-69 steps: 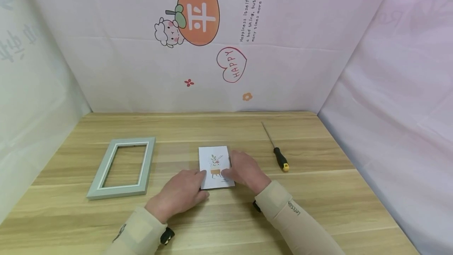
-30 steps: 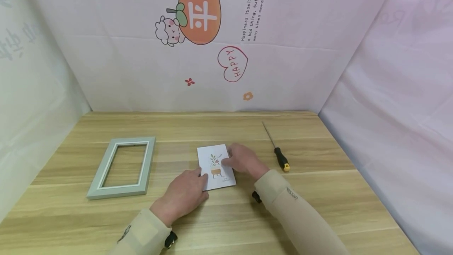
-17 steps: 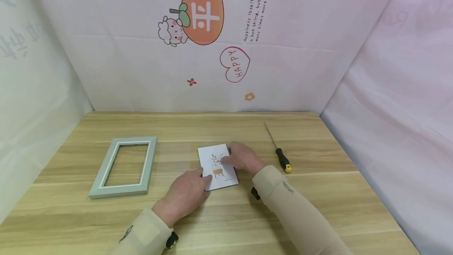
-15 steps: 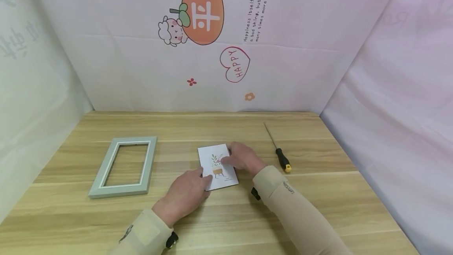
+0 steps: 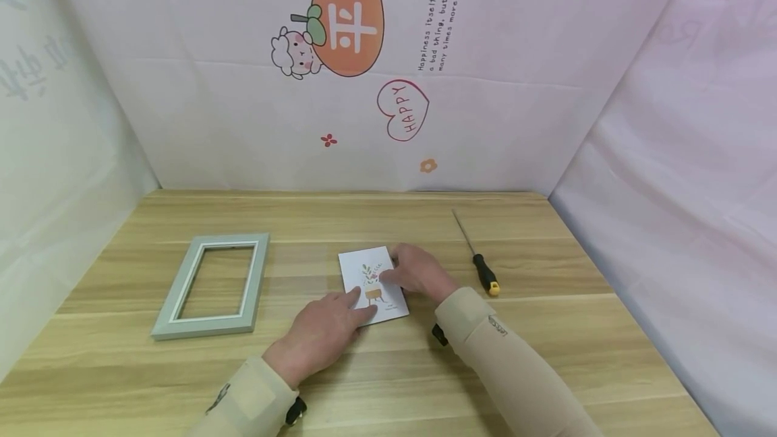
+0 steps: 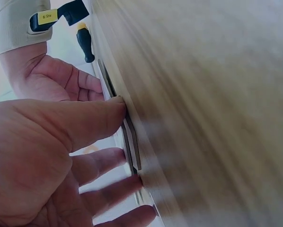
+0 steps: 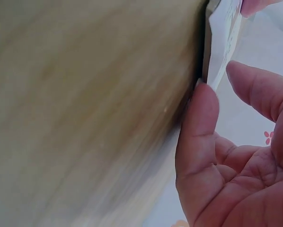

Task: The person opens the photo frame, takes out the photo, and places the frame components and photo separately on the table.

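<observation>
A white picture card point(image 5: 359, 263) with a printed potted plant lies mid-table. In the left wrist view, layered thin edges show along the card point(image 6: 133, 146). My left hand point(image 5: 318, 332) holds its lower-left corner, fingertips over the face and margin; the thumb point(image 6: 108, 113) presses at the near edge. At the right side, my right hand point(image 5: 420, 272) grips the card, its thumb over the printed face. One right finger point(image 7: 203, 106) touches the card's edge from outside in the right wrist view. The card's underside is hidden.
A pale grey-green picture frame point(image 5: 260, 275) lies at the left of the wooden table point(image 5: 340, 214). To the right lies a screwdriver point(image 5: 483, 274) with a black and yellow handle. A printed white cloth point(image 5: 243, 127) hangs behind, with cloth at both sides.
The card has turned slightly and its far end has shifted a little away from me. My left fingertips have slid further over its lower-left face; my right hand has moved up its right edge.
</observation>
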The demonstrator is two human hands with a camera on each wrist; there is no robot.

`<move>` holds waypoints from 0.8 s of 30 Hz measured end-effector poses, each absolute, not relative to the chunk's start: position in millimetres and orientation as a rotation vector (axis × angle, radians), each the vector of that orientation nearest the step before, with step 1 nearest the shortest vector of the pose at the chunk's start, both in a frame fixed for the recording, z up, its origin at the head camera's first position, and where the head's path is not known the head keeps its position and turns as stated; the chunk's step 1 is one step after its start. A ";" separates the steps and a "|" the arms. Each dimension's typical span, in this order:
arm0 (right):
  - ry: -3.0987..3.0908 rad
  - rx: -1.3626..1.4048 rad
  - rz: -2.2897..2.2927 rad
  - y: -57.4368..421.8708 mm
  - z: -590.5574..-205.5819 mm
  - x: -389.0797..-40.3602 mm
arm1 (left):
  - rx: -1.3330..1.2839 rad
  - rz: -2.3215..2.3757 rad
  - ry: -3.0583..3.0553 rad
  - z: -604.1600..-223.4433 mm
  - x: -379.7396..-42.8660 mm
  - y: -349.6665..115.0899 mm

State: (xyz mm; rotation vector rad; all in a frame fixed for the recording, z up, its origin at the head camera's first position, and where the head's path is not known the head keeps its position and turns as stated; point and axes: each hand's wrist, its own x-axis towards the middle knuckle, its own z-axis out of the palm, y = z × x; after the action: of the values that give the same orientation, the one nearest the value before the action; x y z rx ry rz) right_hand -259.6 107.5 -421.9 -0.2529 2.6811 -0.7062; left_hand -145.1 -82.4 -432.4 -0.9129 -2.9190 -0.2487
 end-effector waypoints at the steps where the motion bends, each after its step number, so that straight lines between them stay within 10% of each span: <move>1: 2.679 -0.253 -0.708 107.8 -422.2 -259.4 | -0.920 -0.254 -2.924 -432.3 -145.2 -82.2; 24: 2.673 -0.289 -0.705 114.2 -417.5 -251.0 | -0.911 -0.321 -2.944 -433.6 -144.6 -81.5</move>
State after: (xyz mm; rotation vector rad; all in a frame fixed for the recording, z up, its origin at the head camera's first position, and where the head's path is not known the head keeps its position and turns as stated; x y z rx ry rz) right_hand -251.0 114.2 -417.5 -0.2887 2.6725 -0.7050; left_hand -144.6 -81.5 -433.6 -0.9109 -2.9436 -0.3206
